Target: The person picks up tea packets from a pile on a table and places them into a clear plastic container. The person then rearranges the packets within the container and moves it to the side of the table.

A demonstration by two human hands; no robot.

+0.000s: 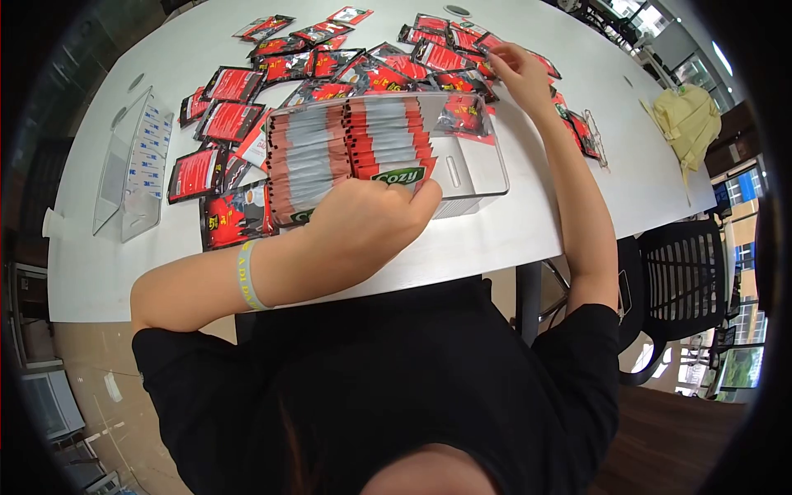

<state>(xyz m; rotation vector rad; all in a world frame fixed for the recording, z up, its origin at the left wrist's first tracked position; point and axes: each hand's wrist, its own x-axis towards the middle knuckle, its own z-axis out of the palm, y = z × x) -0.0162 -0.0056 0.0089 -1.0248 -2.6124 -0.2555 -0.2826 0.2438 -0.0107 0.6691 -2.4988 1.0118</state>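
A clear plastic box [495,177] stands near the table's front edge, with two rows of upright tea sachets [384,124] packed inside. My left hand [371,219] is closed at the front of the right row, its curled fingers and thumb on a green-labelled Cozy sachet [400,175]. Part of that sachet and the box's front wall are hidden behind the hand. Farther back, my right hand [521,73] reaches past the box with fingers bent and somewhat apart. Its fingertips are at a red-and-black packet [488,43] on the edge of the pile. One packet [464,114] shows through the box's right compartment.
Many loose red-and-black packets [285,66] lie behind and left of the box. Another clear plastic container [132,177] with 3M adhesive strips stands at the left. On the right are a metal-edged item [596,140], a yellow bag [685,124] and a black chair [681,276].
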